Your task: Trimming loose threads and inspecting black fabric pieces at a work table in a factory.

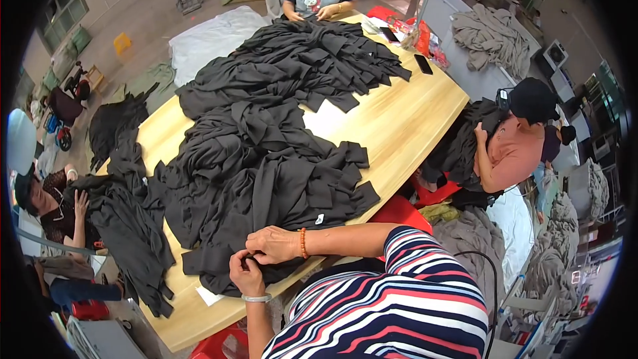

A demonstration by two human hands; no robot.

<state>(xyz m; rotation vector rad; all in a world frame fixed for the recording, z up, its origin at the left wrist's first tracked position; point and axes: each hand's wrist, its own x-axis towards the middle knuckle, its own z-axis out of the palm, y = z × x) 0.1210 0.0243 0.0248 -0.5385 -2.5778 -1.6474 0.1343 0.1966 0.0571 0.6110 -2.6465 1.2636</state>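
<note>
Both my hands are at the near edge of the table, closed on a dark grey knit garment [214, 258]. My left hand [246, 276], with a silver bangle at the wrist, pinches a fold of its cloth. Just above it, my right hand [272, 244], wearing a bead bracelet, grips the same fold, its fingers bent downward. The fingertips are partly hidden by cloth and knuckles. Beyond my hands spreads a large heap of similar dark garments [252, 146]. A small white tag [319, 219] shows on the heap to the right of my hands.
The garments lie on a light wooden table [405, 126]. A black phone [423, 64] lies toward its far right. Co-workers handle dark cloth at the far end, the left and the right. Red plastic stools [402, 214] stand against the near edge. White paper [210, 295] lies near my left hand.
</note>
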